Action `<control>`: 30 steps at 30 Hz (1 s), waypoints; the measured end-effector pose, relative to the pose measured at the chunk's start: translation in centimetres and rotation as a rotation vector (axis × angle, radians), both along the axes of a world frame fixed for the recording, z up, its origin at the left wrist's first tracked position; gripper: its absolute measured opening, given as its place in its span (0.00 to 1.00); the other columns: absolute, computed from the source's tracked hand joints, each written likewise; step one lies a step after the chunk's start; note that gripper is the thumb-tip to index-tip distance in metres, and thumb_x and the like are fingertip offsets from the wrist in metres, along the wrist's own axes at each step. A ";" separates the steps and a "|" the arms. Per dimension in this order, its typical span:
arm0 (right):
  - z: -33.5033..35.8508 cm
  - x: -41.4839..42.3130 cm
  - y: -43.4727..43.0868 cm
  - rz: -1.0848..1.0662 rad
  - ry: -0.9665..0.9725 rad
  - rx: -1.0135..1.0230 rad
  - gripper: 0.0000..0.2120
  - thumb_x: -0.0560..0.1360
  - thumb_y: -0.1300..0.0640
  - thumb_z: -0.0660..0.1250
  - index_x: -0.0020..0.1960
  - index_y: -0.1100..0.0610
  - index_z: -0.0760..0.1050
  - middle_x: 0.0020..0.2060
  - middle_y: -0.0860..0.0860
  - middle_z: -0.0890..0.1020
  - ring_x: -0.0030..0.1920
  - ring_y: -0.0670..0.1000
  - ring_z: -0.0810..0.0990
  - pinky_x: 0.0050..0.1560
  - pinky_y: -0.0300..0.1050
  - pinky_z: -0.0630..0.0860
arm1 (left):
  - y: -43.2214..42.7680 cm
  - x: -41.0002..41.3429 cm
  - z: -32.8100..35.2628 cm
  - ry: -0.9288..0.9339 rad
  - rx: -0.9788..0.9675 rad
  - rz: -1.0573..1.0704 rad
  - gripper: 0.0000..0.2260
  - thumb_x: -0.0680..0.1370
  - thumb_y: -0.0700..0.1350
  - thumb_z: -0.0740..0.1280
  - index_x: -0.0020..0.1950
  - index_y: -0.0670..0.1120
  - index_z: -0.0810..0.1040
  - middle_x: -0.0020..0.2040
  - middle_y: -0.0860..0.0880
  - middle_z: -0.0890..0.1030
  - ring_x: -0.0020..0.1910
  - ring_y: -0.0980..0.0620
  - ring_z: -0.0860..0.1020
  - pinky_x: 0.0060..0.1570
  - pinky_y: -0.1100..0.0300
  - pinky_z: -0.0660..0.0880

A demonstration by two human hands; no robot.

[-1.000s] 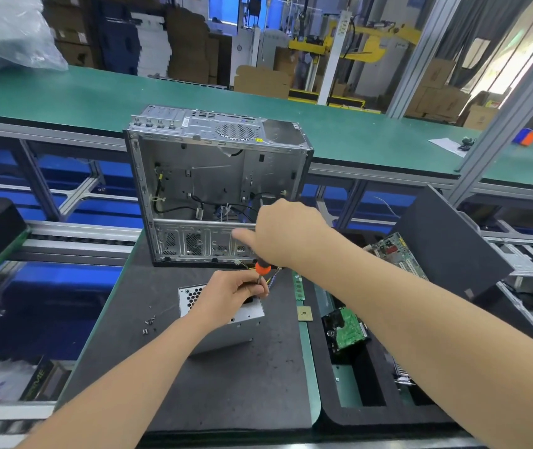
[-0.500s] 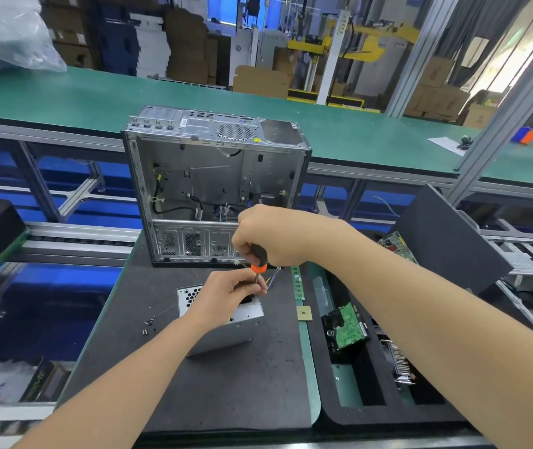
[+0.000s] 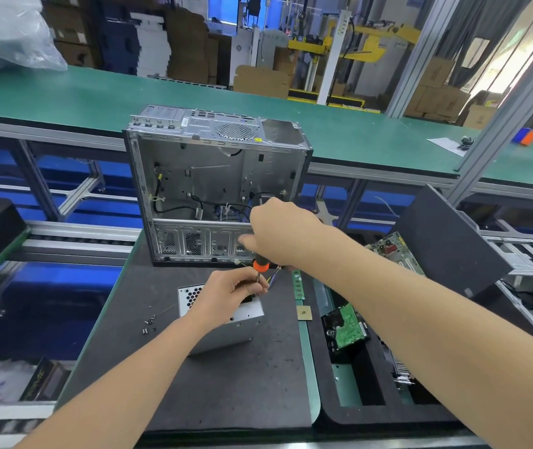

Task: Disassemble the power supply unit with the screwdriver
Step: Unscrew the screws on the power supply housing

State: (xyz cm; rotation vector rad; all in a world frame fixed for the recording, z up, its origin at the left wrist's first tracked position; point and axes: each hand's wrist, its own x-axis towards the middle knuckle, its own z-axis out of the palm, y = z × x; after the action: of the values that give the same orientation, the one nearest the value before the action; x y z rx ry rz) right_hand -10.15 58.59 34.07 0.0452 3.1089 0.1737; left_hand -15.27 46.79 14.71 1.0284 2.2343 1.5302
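Silver metal power supply unit (image 3: 226,332) sits centre-frame on the dark desk (image 3: 226,400). Your right grip (image 3: 284,234) wraps the orange-and-black screwdriver (image 3: 261,265); left grip (image 3: 229,290) pinches its shaft. Hold it upright, pressing down while turning.

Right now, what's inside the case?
Black cables and blue wires low in the case, bare metal above. The right hand, holding the screwdriver, covers the lower right corner.

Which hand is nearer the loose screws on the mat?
Left. The left hand is over the power supply, just right of the screws; the right hand is farther right, holding the screwdriver.
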 end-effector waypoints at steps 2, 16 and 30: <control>0.5 0.0 0.5 0.113 -0.036 -0.021 0.19 0.82 0.48 0.65 0.37 0.56 0.65 0.34 0.51 0.71 0.33 0.55 0.74 0.29 0.43 0.66 | -0.1 0.0 0.1 -0.041 0.021 0.005 0.12 0.83 0.41 0.69 0.51 0.59 0.84 0.47 0.56 0.88 0.50 0.52 0.85 0.58 0.52 0.80; 1.8 0.0 1.1 0.481 -0.221 0.009 0.05 0.71 0.60 0.73 0.46 0.55 0.81 0.47 0.51 0.80 0.46 0.48 0.70 0.39 0.27 0.65 | -0.8 -0.9 6.0 -0.135 0.148 -0.095 0.06 0.81 0.37 0.72 0.56 0.36 0.84 0.54 0.43 0.88 0.59 0.44 0.85 0.65 0.45 0.79; 0.3 -0.5 -0.5 -0.113 -0.022 -0.047 0.21 0.82 0.42 0.60 0.41 0.58 0.69 0.35 0.51 0.69 0.34 0.54 0.73 0.34 0.47 0.68 | -0.6 -0.7 5.7 -0.179 0.196 -0.138 0.10 0.80 0.42 0.71 0.60 0.51 0.83 0.55 0.46 0.88 0.58 0.48 0.86 0.65 0.49 0.80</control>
State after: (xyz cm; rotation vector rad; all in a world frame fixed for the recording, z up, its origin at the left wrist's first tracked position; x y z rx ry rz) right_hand -10.60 58.08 34.37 0.2166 3.0764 0.0982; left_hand -15.98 46.21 20.43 1.0288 1.8838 1.7315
